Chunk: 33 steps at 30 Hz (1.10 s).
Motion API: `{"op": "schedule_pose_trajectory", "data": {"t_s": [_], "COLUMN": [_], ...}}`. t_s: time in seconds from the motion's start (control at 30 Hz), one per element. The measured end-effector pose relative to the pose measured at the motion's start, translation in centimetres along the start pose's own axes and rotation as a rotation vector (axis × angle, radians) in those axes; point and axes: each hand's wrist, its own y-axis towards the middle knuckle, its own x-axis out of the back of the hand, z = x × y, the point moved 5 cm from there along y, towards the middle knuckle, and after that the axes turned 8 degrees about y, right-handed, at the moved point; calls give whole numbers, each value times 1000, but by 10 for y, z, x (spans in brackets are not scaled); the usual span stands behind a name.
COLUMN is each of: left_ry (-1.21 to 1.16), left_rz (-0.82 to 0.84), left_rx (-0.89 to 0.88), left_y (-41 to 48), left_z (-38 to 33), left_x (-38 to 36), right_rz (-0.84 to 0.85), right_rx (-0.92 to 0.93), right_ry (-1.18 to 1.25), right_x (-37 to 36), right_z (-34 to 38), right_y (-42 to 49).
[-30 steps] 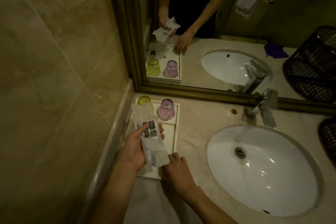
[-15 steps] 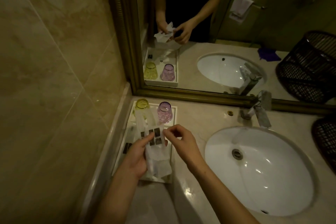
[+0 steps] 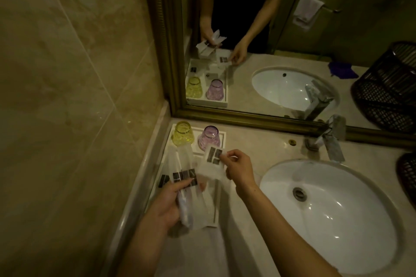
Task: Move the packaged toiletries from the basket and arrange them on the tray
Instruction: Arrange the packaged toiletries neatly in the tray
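Observation:
A white tray (image 3: 221, 134) lies in the counter's left corner beside the wall. My left hand (image 3: 167, 204) grips a bundle of long white toiletry packets (image 3: 186, 175) with dark labels, held over the tray's near half. My right hand (image 3: 239, 170) pinches one small white packet (image 3: 212, 161) by its edge, apart from the bundle and above the tray's right side. Another labelled packet (image 3: 163, 180) lies on the tray near the wall. The black woven basket (image 3: 407, 175) shows only at the right edge of the counter.
An upturned yellow glass (image 3: 182, 132) and a purple glass (image 3: 209, 137) stand at the tray's far end. A white sink (image 3: 333, 213) with a chrome faucet (image 3: 331, 139) fills the counter's right part. A framed mirror (image 3: 292, 40) rises behind, a tiled wall at left.
My right hand has drawn one small packet off the bundle and lifted it to the right. My left hand still holds the other packets over the tray.

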Motion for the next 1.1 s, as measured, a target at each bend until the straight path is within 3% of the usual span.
{"op": "schedule_pose_trajectory", "data": {"t_s": [0.23, 0.43, 0.6, 0.73, 0.83, 1.0, 1.1], "left_ry": [-118, -137, -134, -105, -122, -124, -131], "left_rz": [23, -8, -11, -4, -3, -8, 1], "left_rx": [-72, -63, -48, -46, -46, -33, -21], "left_y": [-1, -2, 1, 2, 3, 2, 1], "left_z": [-2, 1, 1, 2, 2, 3, 1], "left_x": [20, 26, 24, 17, 11, 10, 11], "right_rz": [-26, -48, -52, 164, 314, 315, 263], "right_rx": [-14, 199, 443, 747, 742, 658, 642], "right_ry": [-474, -858, -985, -1162, -1289, -1308, -1124], "right_x": [-12, -26, -24, -42, -50, -45, -39], "right_z": [-40, -37, -25, -29, -49, -55, -38], "right_y": [30, 32, 32, 18, 12, 13, 9]}}
